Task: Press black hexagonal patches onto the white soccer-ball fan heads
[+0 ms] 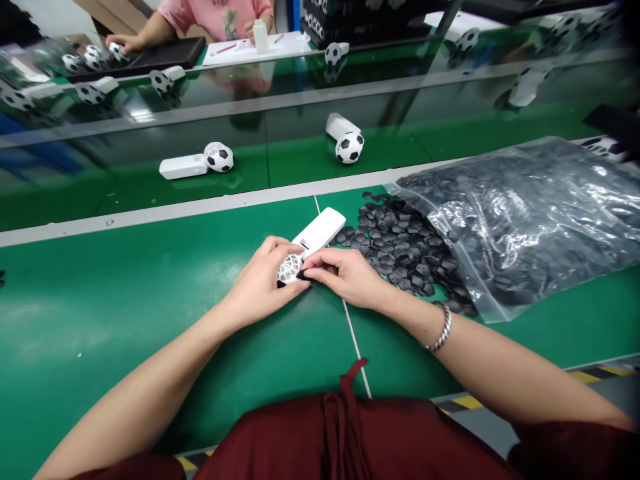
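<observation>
My left hand [263, 283] grips a white hand-held fan [320, 231] by its ball-shaped grille head [290, 268], which is white with empty cells. The white handle points up and to the right over the green mat. My right hand [345, 275] pinches a small black piece [302, 273] against the grille head. Just right of my hands lies a heap of loose black pieces [397, 247].
A clear plastic bag [525, 213] full of black pieces lies at the right. Two finished football-patterned fans [219, 158] [349, 145] rest on the green conveyor belt behind. Across the line another person's hands [123, 43] work beside a black tray with more fans.
</observation>
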Action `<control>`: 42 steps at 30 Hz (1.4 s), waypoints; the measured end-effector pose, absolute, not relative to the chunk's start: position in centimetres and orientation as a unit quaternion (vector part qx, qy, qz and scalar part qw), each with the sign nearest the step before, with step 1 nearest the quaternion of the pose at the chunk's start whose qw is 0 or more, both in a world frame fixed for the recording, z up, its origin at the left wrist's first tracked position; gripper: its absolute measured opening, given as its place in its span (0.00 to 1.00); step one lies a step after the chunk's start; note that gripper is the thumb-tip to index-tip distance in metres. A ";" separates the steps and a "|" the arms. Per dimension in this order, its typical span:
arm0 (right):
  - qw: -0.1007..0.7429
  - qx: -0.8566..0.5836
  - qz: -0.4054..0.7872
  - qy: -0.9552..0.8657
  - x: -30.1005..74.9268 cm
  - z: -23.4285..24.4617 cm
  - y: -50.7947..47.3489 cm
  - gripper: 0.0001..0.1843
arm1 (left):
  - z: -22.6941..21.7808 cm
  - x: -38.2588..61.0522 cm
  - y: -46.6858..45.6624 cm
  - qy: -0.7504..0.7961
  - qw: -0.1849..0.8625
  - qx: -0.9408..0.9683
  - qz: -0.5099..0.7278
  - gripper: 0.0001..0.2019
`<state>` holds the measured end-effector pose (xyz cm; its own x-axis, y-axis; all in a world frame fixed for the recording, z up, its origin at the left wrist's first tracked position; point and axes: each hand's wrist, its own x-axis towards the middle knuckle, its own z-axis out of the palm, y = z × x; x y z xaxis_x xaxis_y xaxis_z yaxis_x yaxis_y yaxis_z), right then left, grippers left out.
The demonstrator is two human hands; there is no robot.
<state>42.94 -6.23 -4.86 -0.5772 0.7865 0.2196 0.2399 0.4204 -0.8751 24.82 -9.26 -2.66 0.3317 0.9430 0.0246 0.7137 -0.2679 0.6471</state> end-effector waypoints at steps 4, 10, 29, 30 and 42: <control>0.323 -0.325 0.422 -0.782 42.9 -5.0 -6.1 0.05 | -2.7 25.0 -9.3 0.539 0.266 0.770 0.215 0.20; 0.331 -0.350 0.467 -0.742 42.7 -5.2 -6.1 0.02 | -2.6 25.5 -9.6 0.564 0.243 0.757 0.222 0.18; 0.447 -0.356 0.231 -0.787 44.5 -3.8 -5.1 0.25 | -0.3 23.8 -8.3 0.492 0.663 0.390 0.407 0.14; 0.441 -0.359 0.226 -0.791 44.9 -3.6 -5.0 0.31 | 0.3 23.5 -8.2 0.467 0.704 0.355 0.400 0.13; 0.345 -0.300 0.517 -0.724 43.8 -5.2 -7.0 0.46 | -0.7 22.8 -7.8 0.371 0.735 0.193 0.533 0.19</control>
<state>43.79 -6.97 -5.20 -0.5818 0.7912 0.1884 0.0780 0.2848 -0.9554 22.84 -7.76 -0.68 0.1558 0.9276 -0.3395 -0.6409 0.3564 0.6798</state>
